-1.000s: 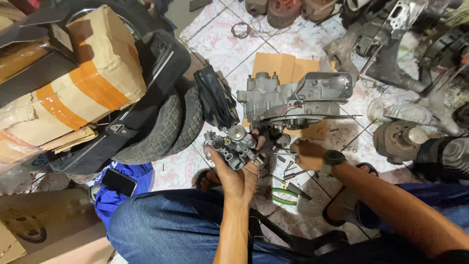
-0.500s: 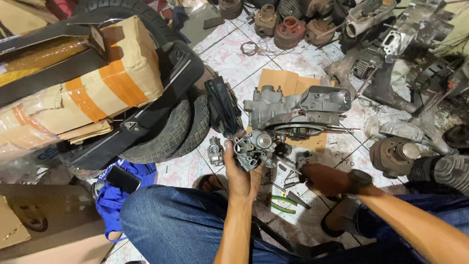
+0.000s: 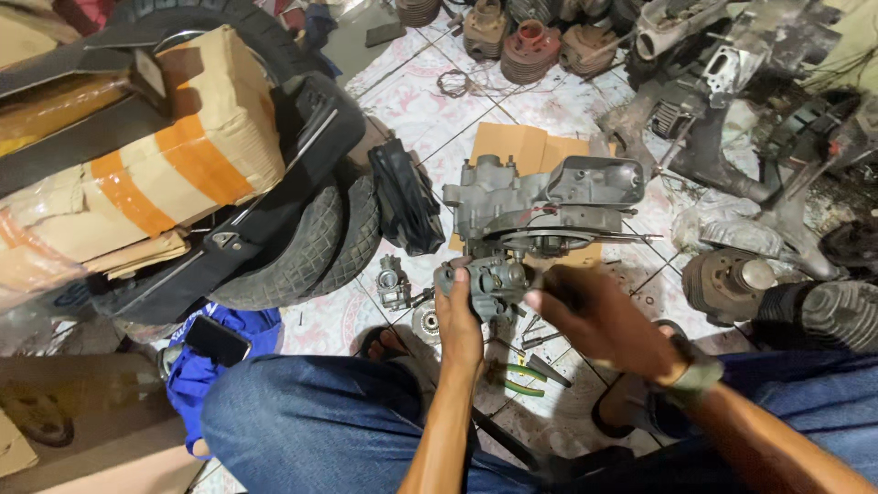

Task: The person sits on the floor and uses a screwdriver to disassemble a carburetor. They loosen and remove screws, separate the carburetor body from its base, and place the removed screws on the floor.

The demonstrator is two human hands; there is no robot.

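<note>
While the carburettor (image 3: 494, 285) is gripped in the left hand (image 3: 460, 320) before the engine casing (image 3: 540, 206), the blurred right hand (image 3: 599, 320) touches it, its grip indiscernible.

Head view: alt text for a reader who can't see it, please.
A seated person's left hand holds a small grey carburetor above a tiled floor, the right hand at its side. A grey engine casing lies on cardboard beyond, tyres to the left.

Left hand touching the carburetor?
Touching. Head view shows the left hand with fingers wrapped around the carburetor, lifting it clear of the floor.
</note>
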